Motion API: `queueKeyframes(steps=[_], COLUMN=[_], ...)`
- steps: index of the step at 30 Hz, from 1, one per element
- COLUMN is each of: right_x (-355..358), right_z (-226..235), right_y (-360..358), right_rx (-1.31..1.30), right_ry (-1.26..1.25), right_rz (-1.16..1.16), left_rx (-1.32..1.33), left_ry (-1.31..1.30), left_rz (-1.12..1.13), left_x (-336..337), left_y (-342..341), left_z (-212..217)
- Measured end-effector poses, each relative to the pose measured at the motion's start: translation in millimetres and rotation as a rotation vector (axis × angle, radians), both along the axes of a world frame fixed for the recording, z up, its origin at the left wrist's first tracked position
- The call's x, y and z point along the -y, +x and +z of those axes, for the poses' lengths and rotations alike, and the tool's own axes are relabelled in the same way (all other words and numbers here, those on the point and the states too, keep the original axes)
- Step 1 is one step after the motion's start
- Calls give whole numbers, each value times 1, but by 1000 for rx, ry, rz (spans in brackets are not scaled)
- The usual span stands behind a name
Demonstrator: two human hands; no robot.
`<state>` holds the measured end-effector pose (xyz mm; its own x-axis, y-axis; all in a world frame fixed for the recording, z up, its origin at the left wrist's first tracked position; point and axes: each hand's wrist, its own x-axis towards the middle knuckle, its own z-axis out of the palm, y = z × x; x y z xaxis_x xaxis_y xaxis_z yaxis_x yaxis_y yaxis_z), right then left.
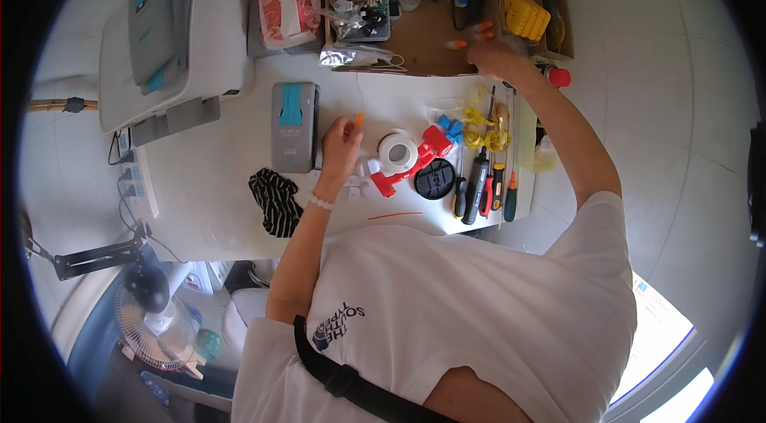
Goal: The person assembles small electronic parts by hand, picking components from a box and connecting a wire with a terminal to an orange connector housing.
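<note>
My left hand [341, 144] is closed above the white table, its fingers pinching a small orange piece [359, 120] whose kind I cannot make out. Beside it lies a grey case with teal straps [294, 128]. To its right are a white roll [397, 153] and a red plastic tool [419, 160]. My right hand [496, 60] reaches over the near edge of an open cardboard box [423, 36]. Its fingers are bent together, and what they grip, if anything, is hidden. Several small orange-tipped pieces [456, 45] lie in the box by these fingertips.
Several screwdrivers [476, 187] lie at the table's right, near a black round lid [435, 178] and a yellow coil [487, 136]. A striped black cloth [276, 201] is at front left. Behind stand a white printer [215, 32] and a pink tissue pack [289, 12].
</note>
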<state>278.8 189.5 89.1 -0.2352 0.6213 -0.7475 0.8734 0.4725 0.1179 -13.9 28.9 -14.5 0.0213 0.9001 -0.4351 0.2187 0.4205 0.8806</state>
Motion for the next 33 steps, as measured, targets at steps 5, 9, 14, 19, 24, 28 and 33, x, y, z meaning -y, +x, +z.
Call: queueKeyframes(steps=[5, 9, 14, 19, 24, 28, 33], right_x=[1, 3, 10, 11, 13, 12, 6], right_z=[-8, -3, -12, -22, -33, -44, -33], right_y=[-1, -4, 0, 6, 17, 35, 15], right_rx=[36, 39, 66, 55, -6, -160, -148], right_ry=[32, 28, 91, 126, 178, 277, 206], right_rz=[87, 121, 155, 181, 224, 289, -307], left_rx=[-39, -62, -76, -79, -91, -98, -85], left_ry=[63, 79, 89, 72, 84, 61, 118], left_rz=[-2, -10, -21, -35, -33, -34, -34], left_x=[1, 0, 0, 1, 2, -1, 1], left_y=[2, 3, 3, 2, 1, 3, 3], left_z=[7, 12, 12, 11, 11, 17, 12])
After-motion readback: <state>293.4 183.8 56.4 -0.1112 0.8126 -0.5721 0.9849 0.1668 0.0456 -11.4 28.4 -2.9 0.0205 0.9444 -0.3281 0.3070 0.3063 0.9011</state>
